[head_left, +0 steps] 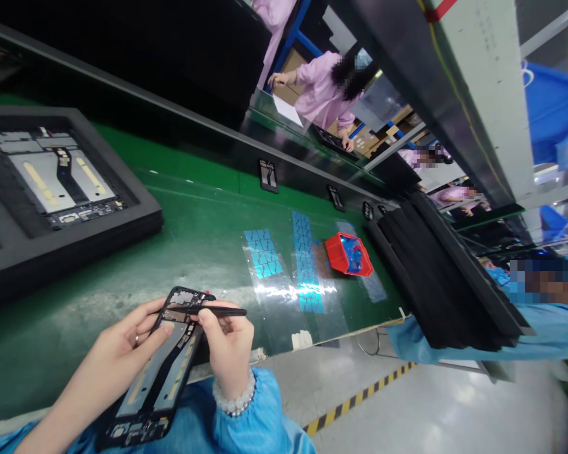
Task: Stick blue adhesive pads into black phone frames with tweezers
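Note:
My left hand (pixel 131 343) grips an opened phone (pixel 158 372) by its upper part, thumb lying across the inner side. The phone is tilted over the table's front edge, with its battery area, dark flex cable and circuit boards showing. My right hand (pixel 230 337) is closed on black tweezers (pixel 222 311), which lie across the upper end of the phone. The tweezers' tips point left toward the board near my left fingers; whether they pinch anything is too small to tell. A beaded bracelet circles my right wrist.
A grey foam tray (pixel 146 211) with another opened phone (pixel 61 180) stands at the left. Blue sticker sheets (pixel 264 252) and a red bin (pixel 331 252) lie on the green table (pixel 203 221). Black foam trays (pixel 445 277) are stacked rightward. Several phones line the back; co-workers sit beyond.

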`<state>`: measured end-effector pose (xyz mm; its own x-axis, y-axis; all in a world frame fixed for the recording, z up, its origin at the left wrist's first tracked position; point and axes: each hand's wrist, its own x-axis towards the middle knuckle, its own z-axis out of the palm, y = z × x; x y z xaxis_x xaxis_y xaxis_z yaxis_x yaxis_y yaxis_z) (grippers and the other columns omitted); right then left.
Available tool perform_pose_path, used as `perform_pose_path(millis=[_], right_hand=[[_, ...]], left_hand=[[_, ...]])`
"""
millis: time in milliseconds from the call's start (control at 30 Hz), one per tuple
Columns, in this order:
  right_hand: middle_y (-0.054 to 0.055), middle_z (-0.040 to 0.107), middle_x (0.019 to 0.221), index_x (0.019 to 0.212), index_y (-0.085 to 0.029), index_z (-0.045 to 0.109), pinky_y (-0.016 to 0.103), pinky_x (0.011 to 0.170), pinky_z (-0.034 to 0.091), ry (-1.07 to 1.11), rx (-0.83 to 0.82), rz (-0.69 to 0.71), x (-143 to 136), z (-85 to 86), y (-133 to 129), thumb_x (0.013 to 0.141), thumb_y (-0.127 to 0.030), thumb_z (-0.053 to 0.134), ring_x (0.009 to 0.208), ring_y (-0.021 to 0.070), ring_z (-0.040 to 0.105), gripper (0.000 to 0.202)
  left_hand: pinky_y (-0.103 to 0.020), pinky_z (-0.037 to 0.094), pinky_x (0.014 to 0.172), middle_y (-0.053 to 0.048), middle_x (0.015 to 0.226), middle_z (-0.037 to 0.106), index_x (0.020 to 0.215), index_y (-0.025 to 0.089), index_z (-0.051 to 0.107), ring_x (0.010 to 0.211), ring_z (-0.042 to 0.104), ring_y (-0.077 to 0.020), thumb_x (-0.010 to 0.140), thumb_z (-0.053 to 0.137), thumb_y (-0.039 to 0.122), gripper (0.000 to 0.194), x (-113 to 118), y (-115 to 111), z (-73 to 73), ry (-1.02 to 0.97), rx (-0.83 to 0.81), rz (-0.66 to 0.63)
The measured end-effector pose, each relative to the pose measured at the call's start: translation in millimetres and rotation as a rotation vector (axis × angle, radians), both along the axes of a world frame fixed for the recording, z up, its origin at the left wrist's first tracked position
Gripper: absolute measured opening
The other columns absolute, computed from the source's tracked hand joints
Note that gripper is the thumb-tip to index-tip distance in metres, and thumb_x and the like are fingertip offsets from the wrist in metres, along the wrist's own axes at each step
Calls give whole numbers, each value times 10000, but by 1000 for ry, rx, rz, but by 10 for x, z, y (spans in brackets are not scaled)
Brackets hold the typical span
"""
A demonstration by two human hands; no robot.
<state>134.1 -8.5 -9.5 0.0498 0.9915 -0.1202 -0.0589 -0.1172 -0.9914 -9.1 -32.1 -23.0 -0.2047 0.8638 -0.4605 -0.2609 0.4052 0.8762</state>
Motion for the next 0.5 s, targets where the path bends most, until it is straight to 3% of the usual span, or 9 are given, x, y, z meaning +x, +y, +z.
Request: perform_pose_path(millis=[367,500], right_hand=[[64,759,808,831,-167,732,300,694,609,-74,34,5,-16,60,-42,762,-326,698,738,217,738,177],[73,758,755,821,-156,721,310,665,616,-34,32,55,32,112,-84,766,-398,728,679,219,734,248]], left_hand=[[-371,629,758,-92,961,796,950,252,726,919,746,-319,520,816,615,570,-18,-37,59,12,80,-21],[-370,628,755,-105,956,793,932,244,719,916,745,-320,488,805,660,616,49,-122,176,23,126,49]])
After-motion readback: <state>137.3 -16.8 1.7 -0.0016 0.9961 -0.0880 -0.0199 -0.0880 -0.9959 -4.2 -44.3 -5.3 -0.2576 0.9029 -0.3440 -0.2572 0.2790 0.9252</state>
